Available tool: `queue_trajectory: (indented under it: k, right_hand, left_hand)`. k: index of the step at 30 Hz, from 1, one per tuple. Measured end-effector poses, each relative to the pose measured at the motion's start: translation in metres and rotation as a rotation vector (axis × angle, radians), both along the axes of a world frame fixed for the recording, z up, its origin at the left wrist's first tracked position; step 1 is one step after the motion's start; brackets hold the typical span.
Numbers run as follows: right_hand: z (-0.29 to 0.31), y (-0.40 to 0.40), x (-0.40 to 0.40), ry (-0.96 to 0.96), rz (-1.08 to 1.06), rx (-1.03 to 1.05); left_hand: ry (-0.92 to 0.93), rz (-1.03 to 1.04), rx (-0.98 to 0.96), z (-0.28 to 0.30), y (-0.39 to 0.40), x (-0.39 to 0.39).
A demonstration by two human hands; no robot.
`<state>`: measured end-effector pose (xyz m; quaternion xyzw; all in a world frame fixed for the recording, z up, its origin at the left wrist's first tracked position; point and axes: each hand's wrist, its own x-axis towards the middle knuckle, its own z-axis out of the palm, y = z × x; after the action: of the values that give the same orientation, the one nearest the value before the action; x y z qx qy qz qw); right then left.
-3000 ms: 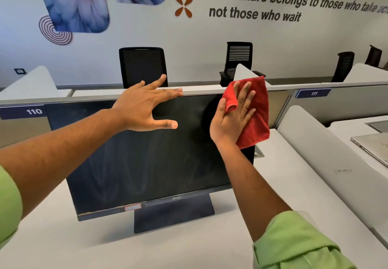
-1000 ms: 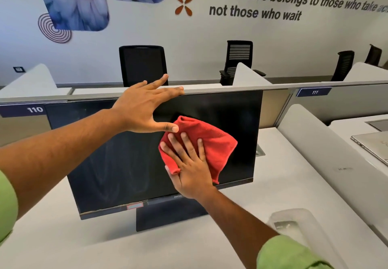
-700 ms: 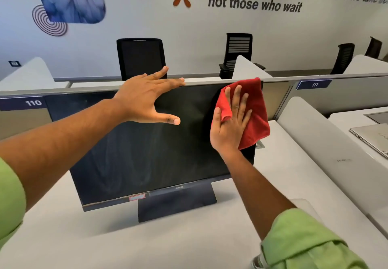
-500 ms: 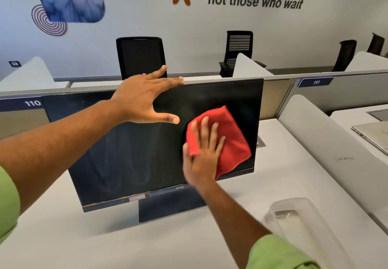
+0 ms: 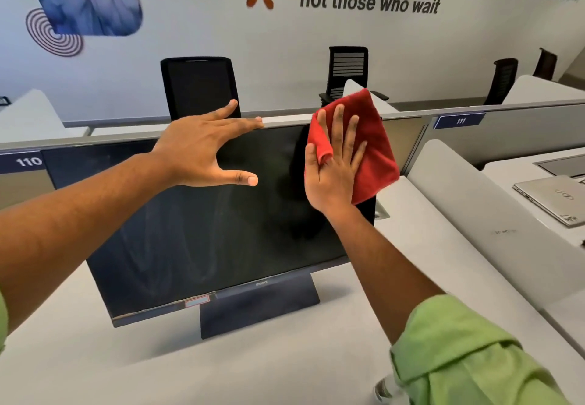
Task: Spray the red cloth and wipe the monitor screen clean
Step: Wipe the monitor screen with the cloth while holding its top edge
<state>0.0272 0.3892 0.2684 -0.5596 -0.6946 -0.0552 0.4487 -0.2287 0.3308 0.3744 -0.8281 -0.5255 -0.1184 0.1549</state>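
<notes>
The red cloth [image 5: 370, 151] lies flat against the upper right corner of the monitor screen [image 5: 202, 230], its top edge rising above the bezel and its right side hanging past the frame. The right hand [image 5: 332, 167] presses it there with fingers [image 5: 340, 126] straight and spread, pointing upward; a fold of the cloth wraps over between thumb and forefinger. The left hand [image 5: 202, 148] rests on the top edge of the monitor near its middle, fingers extended and slightly apart over the upper bezel, the thumb stretched out across the glass below, gripping nothing. The two hands are near each other but apart.

The dark screen shows faint curved streaks across its lower left part. The monitor stands on a dark wedge-shaped base [image 5: 259, 306] on the pale desk [image 5: 95, 357], tilted a little backward. Both forearms reach in from below, each with a light green sleeve [image 5: 468, 351] at the elbow.

Behind the monitor runs a low grey partition [image 5: 506, 126] with number tags 110 and 111. Beyond it stand black office chairs [image 5: 199, 85], and the wall carries printed lettering and flower pictures. On the neighbouring desk to the right lies a closed silver laptop [image 5: 550, 195].
</notes>
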Motion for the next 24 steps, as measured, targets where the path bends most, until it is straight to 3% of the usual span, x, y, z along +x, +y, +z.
queue_trajectory:
  k: [3, 7, 12, 17, 24]
  right_hand:
    - [-0.008, -0.002, -0.002, 0.042, -0.024, 0.012]
    - [-0.062, -0.038, -0.014, 0.223, -0.085, -0.105]
    - [-0.118, -0.086, -0.019, 0.228, -0.07, -0.131]
    - [-0.113, -0.102, -0.016, 0.236, -0.035, -0.151]
    - [-0.102, -0.107, -0.011, 0.211, -0.006, -0.235]
  left_hand:
    - [0.012, -0.005, 0.002, -0.002, 0.002, 0.0]
    - [0.027, -0.013, 0.04, -0.003, 0.004, -0.002]
    - [0.049, -0.056, 0.041, -0.002, 0.0, -0.005]
    - [0.157, -0.067, -0.104, 0.01, -0.018, -0.023]
    - [-0.026, 0.18, -0.018, -0.013, -0.097, -0.111]
